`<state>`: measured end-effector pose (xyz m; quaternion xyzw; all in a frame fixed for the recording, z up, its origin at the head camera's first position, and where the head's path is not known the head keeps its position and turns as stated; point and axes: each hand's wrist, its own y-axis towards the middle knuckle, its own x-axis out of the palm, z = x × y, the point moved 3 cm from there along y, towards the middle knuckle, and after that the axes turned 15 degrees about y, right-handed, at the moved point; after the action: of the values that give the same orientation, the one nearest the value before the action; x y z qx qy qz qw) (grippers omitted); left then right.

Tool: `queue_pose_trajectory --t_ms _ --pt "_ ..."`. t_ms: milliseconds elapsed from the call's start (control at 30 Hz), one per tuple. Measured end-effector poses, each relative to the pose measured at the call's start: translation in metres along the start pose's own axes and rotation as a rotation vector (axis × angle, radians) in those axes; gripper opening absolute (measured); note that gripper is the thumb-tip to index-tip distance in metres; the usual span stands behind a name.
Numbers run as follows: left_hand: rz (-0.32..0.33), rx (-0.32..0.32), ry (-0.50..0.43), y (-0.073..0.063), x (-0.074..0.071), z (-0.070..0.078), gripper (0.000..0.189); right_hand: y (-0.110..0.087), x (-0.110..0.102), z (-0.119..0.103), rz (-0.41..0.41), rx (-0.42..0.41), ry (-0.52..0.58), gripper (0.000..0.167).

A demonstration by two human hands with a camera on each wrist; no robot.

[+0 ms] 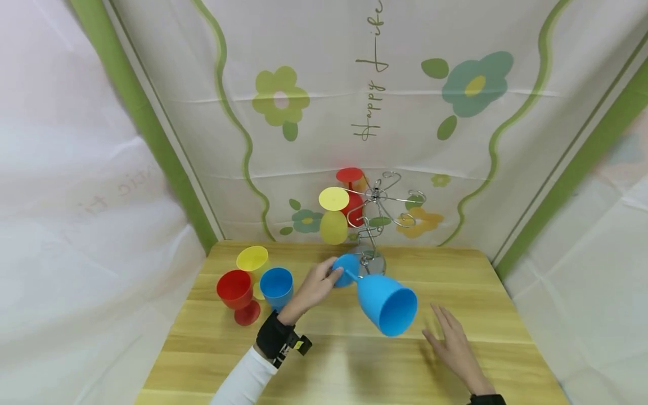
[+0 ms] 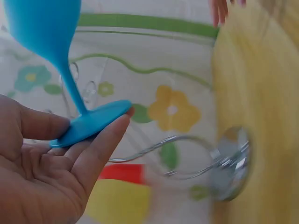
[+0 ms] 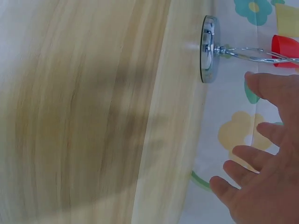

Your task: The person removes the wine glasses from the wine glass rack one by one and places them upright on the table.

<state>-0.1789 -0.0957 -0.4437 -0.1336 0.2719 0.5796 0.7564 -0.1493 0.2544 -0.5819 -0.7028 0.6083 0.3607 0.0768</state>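
Left hand (image 1: 315, 286) pinches the tilted blue goblet (image 1: 377, 301) before the chrome goblet rack (image 1: 376, 194)! Right hand (image 1: 454, 344), fingers spread, front-right of the rack.

From the right hand (image 1: 453, 349), bare counter (image 1: 506, 315) runs rightward and toward the back, giving a wide passage to the right side of the wire rack (image 1: 376, 195), whose curled hooks there hold nothing but jut out at several angles. Straight in front of the rack, the tilted blue goblet (image 1: 377, 301), pinched at its foot by the left hand (image 1: 316, 288), blocks the way. An upside-down red goblet (image 1: 355, 209) and yellow goblet (image 1: 333, 228) crowd the rack's left side. Farther left, three standing goblets (image 1: 235, 289) cluster near the left forearm, leaving little room between. The printed curtain (image 1: 324, 152) closes off the back.
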Motion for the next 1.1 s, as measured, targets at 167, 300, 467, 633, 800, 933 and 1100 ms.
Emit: queue_pose_trajectory --t_ms 167,300,467,633,800,933,1100 --pt "-0.237 -0.239 -0.371 -0.008 0.020 -0.048 0.044 0.006 0.004 0.000 -0.070 0.146 0.173 0.091" --pt "-0.289 -0.322 -0.507 -0.015 0.034 -0.077 0.047 0.010 0.003 -0.003 -0.080 0.218 0.249 0.104" --pt "-0.293 -0.340 -0.542 -0.023 0.044 -0.093 0.047 0.016 0.002 -0.008 -0.077 0.225 0.323 0.113" --pt "-0.295 -0.360 -0.542 -0.027 0.049 -0.099 0.048 0.028 0.003 -0.020 -0.071 0.235 0.437 0.115" --pt "-0.283 -0.385 -0.507 -0.030 0.052 -0.103 0.045 0.043 0.004 -0.041 -0.086 0.248 0.617 0.109" --pt "-0.285 -0.405 -0.497 -0.032 0.056 -0.103 0.043 0.052 0.006 -0.062 -0.129 0.221 0.724 0.107" --pt "-0.293 -0.392 -0.484 -0.034 0.059 -0.100 0.046 0.065 0.016 -0.085 -0.184 0.133 0.795 0.109"
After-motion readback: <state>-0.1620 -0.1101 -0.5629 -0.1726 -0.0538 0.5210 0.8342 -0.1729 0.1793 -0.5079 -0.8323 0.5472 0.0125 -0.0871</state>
